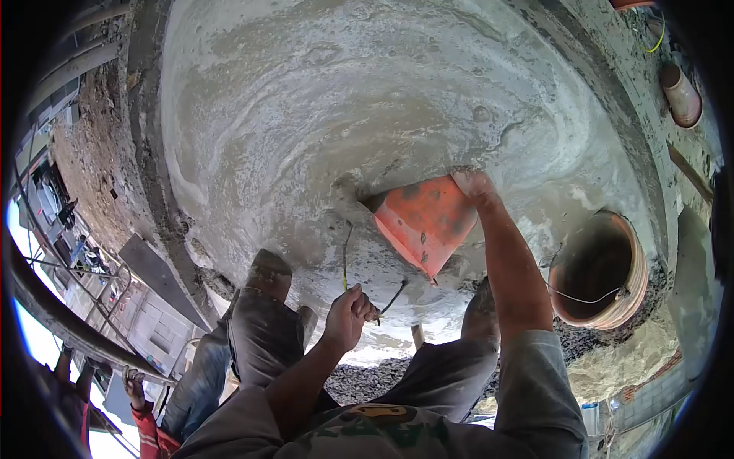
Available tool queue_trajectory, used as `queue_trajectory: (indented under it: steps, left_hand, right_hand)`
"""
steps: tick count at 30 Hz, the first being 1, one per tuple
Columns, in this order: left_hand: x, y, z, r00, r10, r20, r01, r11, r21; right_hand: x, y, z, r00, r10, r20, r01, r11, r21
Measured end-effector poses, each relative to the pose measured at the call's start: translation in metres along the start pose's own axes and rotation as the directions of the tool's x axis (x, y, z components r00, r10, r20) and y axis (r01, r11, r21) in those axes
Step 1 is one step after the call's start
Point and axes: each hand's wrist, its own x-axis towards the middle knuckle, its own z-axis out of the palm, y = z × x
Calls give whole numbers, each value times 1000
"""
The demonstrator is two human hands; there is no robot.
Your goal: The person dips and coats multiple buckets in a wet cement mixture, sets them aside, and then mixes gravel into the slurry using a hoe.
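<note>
Wearer's grey shirt (306, 440), w/ printed front, fills bottom edge of view; L & R sleeves extend fwd. Dark trousers (264, 336) cover both legs, set apart, w/ dark gravel (363, 382) visible btwn them. L hand (352, 312): closed in a fist, gripping a thin bent wire (346, 256); one end runs up, other end runs to upper R. Attachment of wire to other parts: cannot tell. Ahead, R of ctr: orange container (428, 222), tilted on its side, in contact w/ wet concrete (367, 92); outer surface carries grey smears, one corner pointing down toward wearer. R hand (472, 183): gripping upper R edge of container, fingers partly hidden & coated grey. R of forearm: ribbed bucket (634, 283), tilted, mouth facing up & L, interior dark, thin wire bail across opening; placed at concrete edge, near gravel. Lower L, apart from wearer's hands: co-worker's hand (134, 386) w/ red sleeve (147, 428), just below a long grey pipe (76, 329); its grip: cannot tell. Concrete surface: wet, w/ curved streaks, extending to top of view, bounded L by raised edge strip (145, 115). Far upper R, beyond slab: second bucket (682, 99), lying on its side.
</note>
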Motion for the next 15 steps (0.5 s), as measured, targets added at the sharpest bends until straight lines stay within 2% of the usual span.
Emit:
queue_trajectory:
  steps: [1,3,5,6,7,9,11,15]
  left_hand:
    - [-10,3,6,1000,2,-6,-2,1000,-12]
    - [-31,14,25,999,0,-39,-1,1000,-22]
    - [-54,30,42,999,8,-41,-9,999,-31]
    - [-64,38,49,997,3,-79,-6,999,-38]
    - [-73,48,55,996,16,-91,-18,1000,-12]
    - [-91,68,70,994,35,-105,-32,999,33]
    - [-112,87,84,993,44,-107,-45,999,-9]
    - [-158,114,85,985,133,-114,-133,991,5]
  right_hand:
    - [3,10,18,997,-76,-31,74,996,-54]
    - [1,22,51,983,-66,-172,3,940,-342]
    - [-36,9,30,931,-76,-358,-18,967,-253]
    - [-71,-13,1,884,-53,-465,48,999,-23]
    - [-104,-32,-19,831,-4,-557,138,970,198]
    - [-128,-14,-7,842,122,-526,154,880,450]
    - [-172,-35,-35,822,370,-433,-222,908,354]
    - [-230,-28,-69,807,343,-480,-262,938,229]
